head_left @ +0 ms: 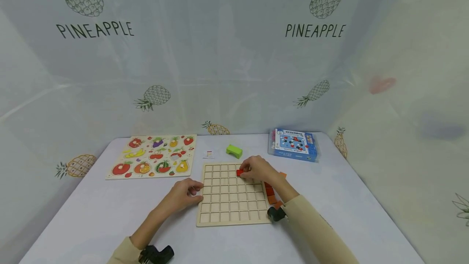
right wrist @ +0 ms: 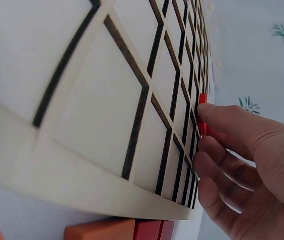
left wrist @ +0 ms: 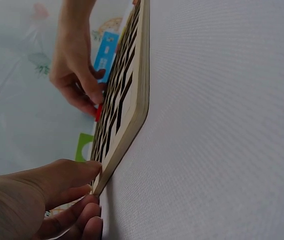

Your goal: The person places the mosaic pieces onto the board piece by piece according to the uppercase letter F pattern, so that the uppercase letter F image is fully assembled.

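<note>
A cloth (head_left: pixel 234 56) printed with pineapples hangs behind the white surface (head_left: pixel 91 223), with a fruit picture board (head_left: pixel 153 164) at its far left. The wooden grid board (head_left: pixel 229 207) lies flat in front of the person, most of its visible cells without a tile. The step in hand looks like laying tiles into this grid, and at an early point.

Both forearms reach in from the near side, the right one crossing the right edge of the grid board, beyond which a blue box (head_left: pixel 296 146) sits near the back. The left hand (head_left: pixel 185 192) is at the grid board's left edge, thumb and fingers spread a little and touching it, apparently to steady it. The right hand (head_left: pixel 260 169) arches palm down over the far part of the grid, thumb and index finger close together on a red tile (head_left: pixel 239 172), the other fingers bent loosely beside it.

A green block (head_left: pixel 234 151) lies just past the far edge. The loose tiles (head_left: pixel 270 191), red and orange, lie along the right edge, partly hidden by the right forearm. The held red tile is at the far rows; whether it is seated in a cell I cannot tell. The next move seems to call for squaring it within the ridges and letting go.
</note>
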Tool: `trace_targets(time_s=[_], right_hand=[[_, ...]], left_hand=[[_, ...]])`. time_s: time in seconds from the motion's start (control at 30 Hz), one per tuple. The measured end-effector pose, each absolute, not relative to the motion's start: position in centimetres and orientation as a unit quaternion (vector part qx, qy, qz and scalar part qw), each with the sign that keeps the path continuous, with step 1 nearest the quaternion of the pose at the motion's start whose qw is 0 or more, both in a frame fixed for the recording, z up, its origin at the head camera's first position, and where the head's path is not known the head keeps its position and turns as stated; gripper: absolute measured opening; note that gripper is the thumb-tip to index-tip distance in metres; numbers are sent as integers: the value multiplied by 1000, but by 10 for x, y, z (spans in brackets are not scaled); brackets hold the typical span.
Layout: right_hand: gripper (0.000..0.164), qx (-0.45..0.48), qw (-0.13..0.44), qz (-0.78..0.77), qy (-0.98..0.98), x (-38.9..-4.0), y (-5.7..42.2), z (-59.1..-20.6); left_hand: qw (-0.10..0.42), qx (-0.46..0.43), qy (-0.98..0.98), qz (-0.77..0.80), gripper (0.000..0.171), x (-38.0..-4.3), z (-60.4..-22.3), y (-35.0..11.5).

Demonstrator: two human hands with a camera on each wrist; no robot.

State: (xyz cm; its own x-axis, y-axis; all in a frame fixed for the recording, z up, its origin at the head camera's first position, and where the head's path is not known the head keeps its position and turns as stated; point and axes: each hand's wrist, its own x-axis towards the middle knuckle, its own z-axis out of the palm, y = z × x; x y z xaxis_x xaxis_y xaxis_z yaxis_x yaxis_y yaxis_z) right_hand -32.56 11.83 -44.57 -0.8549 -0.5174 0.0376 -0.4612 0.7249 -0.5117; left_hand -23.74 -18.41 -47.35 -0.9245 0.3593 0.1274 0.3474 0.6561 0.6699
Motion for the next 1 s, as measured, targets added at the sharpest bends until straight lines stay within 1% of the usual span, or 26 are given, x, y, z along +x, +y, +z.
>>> trace_targets(time_s=[0.57,0.83,1.0], right_hand=[[21,-262,61,-259,928,-325,120,-446],[21,-256,54,-246,933,-318,134,-439],[25,-248,61,-254,933,-312,149,-434]], left_hand=[[5,194,910,366,35,-237,-474,-184],[6,194,909,370,35,-238,-474,-184],[3,191,911,366,34,-238,-475,-183]])
